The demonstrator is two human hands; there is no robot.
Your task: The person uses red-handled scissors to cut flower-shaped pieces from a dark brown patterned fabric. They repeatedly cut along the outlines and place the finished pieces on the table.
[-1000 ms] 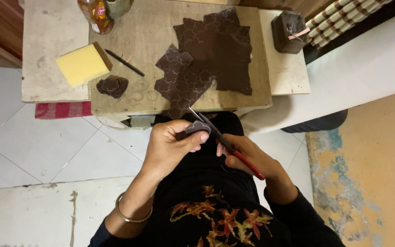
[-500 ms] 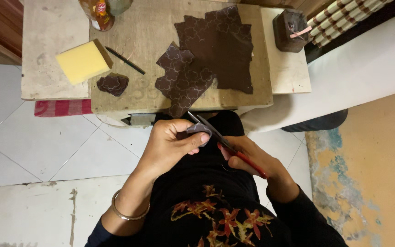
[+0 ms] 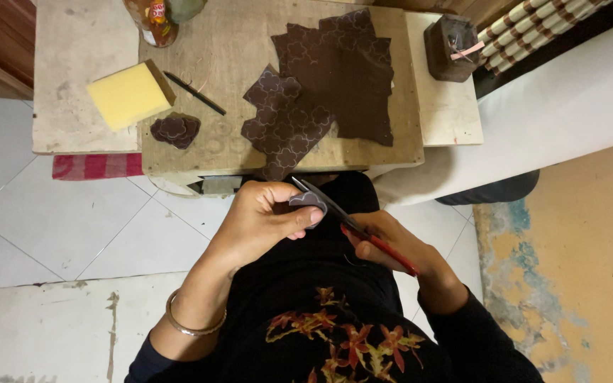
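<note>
While the small brown piece (image 3: 308, 200) is pinched in the left hand (image 3: 264, 220) above the lap, red-handled scissors (image 3: 352, 227) are gripped by the right hand (image 3: 384, 245); fingertips near the blades could be nicked, or the outline miscut.

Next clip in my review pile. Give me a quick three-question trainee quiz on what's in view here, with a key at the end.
1. True or false: the left hand pinches a small dark scalloped piece while the right hand works red-handled scissors against it.
2. Multiple choice: what lies just right of the yellow sponge on the wooden board? A) a spoon B) a thin black pen C) a ruler
3. Fill in: the small stack of cut-out brown shapes sits just below the ____.

Key: 1 true; 2 B; 3 sponge.
</note>
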